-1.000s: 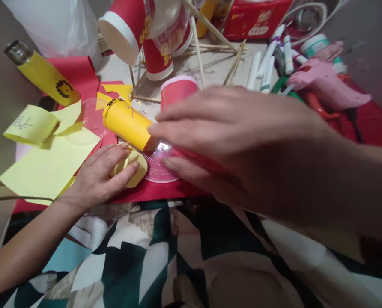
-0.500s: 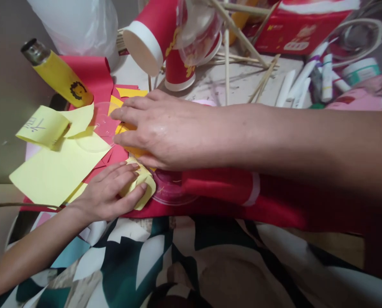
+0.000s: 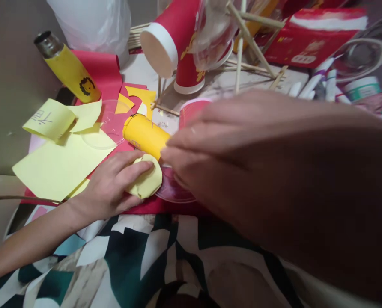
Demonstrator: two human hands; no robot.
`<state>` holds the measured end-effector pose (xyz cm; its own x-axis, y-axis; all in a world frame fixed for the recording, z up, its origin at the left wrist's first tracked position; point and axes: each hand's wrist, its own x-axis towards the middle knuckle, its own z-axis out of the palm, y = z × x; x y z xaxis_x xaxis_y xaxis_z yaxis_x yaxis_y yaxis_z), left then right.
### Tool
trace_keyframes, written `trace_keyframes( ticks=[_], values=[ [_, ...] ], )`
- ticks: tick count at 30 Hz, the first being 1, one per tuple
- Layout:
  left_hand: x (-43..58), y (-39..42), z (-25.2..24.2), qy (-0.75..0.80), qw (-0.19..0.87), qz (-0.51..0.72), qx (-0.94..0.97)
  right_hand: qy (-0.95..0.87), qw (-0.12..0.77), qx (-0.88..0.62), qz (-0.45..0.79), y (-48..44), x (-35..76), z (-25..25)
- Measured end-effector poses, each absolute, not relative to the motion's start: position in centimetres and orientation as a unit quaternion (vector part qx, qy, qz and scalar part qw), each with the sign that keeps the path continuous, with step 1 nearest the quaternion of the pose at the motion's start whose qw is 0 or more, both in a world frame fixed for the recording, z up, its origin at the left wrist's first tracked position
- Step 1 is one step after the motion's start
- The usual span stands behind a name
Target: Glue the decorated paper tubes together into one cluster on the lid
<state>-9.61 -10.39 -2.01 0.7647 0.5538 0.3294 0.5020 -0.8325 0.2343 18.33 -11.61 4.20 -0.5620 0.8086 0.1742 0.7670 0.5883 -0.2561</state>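
Observation:
My left hand (image 3: 114, 179) is closed on a rounded, folded piece of pale yellow paper (image 3: 148, 177), thumb on top. My right hand (image 3: 204, 145) looms large and blurred near the camera, its fingers drawn together; what they hold, if anything, is hidden. Just beyond these fingertips lies an orange-yellow paper tube (image 3: 146, 134) with pen marks, its right end covered by the hand. Under the hands, a clear plastic lid (image 3: 174, 192) rests on red material. Larger pale yellow paper (image 3: 62, 164) and a curled yellow strip with writing (image 3: 49, 122) are at the left.
A yellow bottle (image 3: 72, 72) stands at the back left beside red paper (image 3: 97, 70). Red paper cups (image 3: 191, 79) and joined wooden sticks (image 3: 250, 38) are at the back. Markers (image 3: 330, 85) and a red packet (image 3: 306, 47) occupy the right. Orange scraps (image 3: 142, 94) lie behind the tube.
My right hand has lifted toward the camera and shifted right, uncovering the orange-yellow tube. My left hand has turned the pale yellow paper so its round face shows. The view has shifted slightly.

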Motion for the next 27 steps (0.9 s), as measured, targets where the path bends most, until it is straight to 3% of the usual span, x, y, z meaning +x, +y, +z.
trace_keyframes(
  ticks=[1,5,14,27],
  values=[
    [-9.3,-10.5,-1.8,0.291,0.064,0.194,0.935,-0.848,0.272,-0.437,0.125,-13.4,18.8,3.9],
    [-7.9,-11.0,-1.8,0.3,0.046,0.198,0.932,-0.956,0.125,-0.264,-0.007,-18.3,18.2,2.4],
    [-6.4,-11.0,-4.1,0.298,-0.029,0.214,0.93,-0.923,0.1,-0.364,-0.072,-18.2,16.1,-5.8],
    [-6.7,-9.2,-1.2,0.264,0.004,0.175,0.949,-0.925,0.106,-0.359,-0.067,-17.7,16.4,-6.5]
  ],
)
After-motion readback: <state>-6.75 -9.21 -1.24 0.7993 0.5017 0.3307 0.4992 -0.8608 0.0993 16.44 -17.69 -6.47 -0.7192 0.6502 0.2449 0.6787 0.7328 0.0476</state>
